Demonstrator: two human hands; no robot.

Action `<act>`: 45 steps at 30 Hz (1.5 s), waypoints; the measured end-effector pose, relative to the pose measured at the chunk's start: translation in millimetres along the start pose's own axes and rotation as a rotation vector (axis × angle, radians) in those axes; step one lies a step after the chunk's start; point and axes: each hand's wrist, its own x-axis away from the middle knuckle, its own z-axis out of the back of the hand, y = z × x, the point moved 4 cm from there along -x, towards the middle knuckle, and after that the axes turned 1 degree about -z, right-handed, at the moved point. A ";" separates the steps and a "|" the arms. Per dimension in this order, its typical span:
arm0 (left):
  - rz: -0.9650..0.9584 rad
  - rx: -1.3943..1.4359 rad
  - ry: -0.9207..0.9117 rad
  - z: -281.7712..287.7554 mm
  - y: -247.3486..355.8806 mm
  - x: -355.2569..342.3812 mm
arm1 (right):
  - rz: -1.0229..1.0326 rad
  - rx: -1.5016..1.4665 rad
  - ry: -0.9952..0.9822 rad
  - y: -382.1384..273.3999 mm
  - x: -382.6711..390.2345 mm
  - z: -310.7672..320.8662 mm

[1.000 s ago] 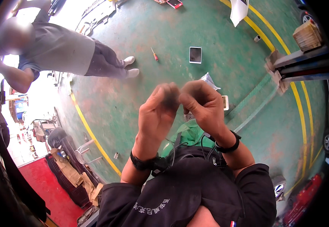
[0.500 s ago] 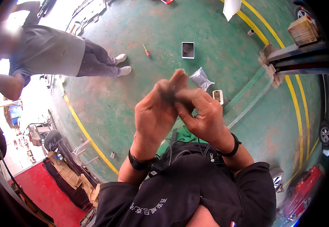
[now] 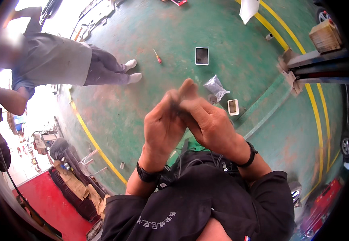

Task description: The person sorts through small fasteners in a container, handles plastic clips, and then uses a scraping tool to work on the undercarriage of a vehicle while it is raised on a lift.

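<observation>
Item 1: the wearer's bare left hand [image 3: 160, 124], raised, nearer the wearer than the white-rimmed dark rectangular box [image 3: 201, 56], my landmark. Fingers bunched, tips pointing toward the box.
Item 2: bare right hand [image 3: 213, 123], touching item 1, its fingers folded across the left ones. I see a dark blur where they meet; whether anything small is pinched there, I cannot tell.
Progress: I judge the handwork under way; blur hides what is done and what is left.
Item 3: crumpled clear plastic bag [image 3: 216, 88], just below the box, slightly right.
Item 4: shallow white rounded-corner tray [image 3: 237, 107], below right of the box.
Item 5: red-handled screwdriver [image 3: 158, 58], left of the box, lying untouched on the green painted floor [image 3: 142, 32].
Item 6: co-worker in grey top [image 3: 60, 58], far left of the box.
</observation>
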 end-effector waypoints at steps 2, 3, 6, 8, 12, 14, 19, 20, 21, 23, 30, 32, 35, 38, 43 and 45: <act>-0.027 -0.082 0.013 -4.9 -0.2 -8.9 | 0.034 -0.025 -0.050 6.2 -8.6 3.6; -0.048 -0.092 0.062 -6.4 0.8 -12.8 | 0.033 -0.008 -0.074 9.5 -12.7 5.2; -0.086 -0.118 0.157 -12.6 -0.3 -25.6 | 0.012 0.044 -0.122 19.5 -24.3 12.9; -0.097 -0.123 0.119 -17.5 -1.3 -36.0 | -0.006 0.071 -0.123 26.7 -33.8 18.5; -0.088 -0.035 0.087 -14.7 0.9 -53.7 | -0.042 -0.033 -0.126 40.8 -51.0 31.6; -0.077 0.100 0.018 -12.4 4.6 -59.4 | -0.075 -0.170 -0.101 46.6 -56.2 39.3; -0.170 -0.091 0.085 -6.6 14.1 -59.9 | -0.308 -0.383 -0.011 55.5 -60.3 44.9; -0.184 -0.132 0.089 -8.1 13.7 -58.9 | -0.325 -0.381 0.001 54.8 -60.5 45.1; -0.205 -0.177 0.122 -9.0 13.4 -58.1 | -0.359 -0.445 0.012 54.6 -60.5 44.6; -0.250 -0.255 0.163 -12.8 11.1 -57.3 | -0.437 -0.539 0.039 54.2 -59.9 44.1; -0.385 -0.704 0.243 -24.1 2.5 -50.3 | -0.328 -0.416 0.044 52.5 -67.4 47.6; -0.410 -0.706 0.270 -24.6 4.8 -49.0 | -0.256 -0.365 0.035 50.7 -70.5 48.9; -0.415 -0.710 0.242 -29.5 9.7 -49.0 | -0.304 -0.504 -0.039 50.3 -73.2 47.9; -0.410 -0.784 0.208 -38.3 15.2 -49.0 | -0.309 -0.558 -0.106 50.9 -79.5 48.5; -0.394 -0.964 0.264 -49.7 26.9 -46.2 | -0.291 -0.740 -0.173 56.7 -90.6 47.9; -0.420 -1.065 0.255 -54.8 31.1 -45.1 | -0.330 -0.828 -0.178 59.3 -92.0 45.4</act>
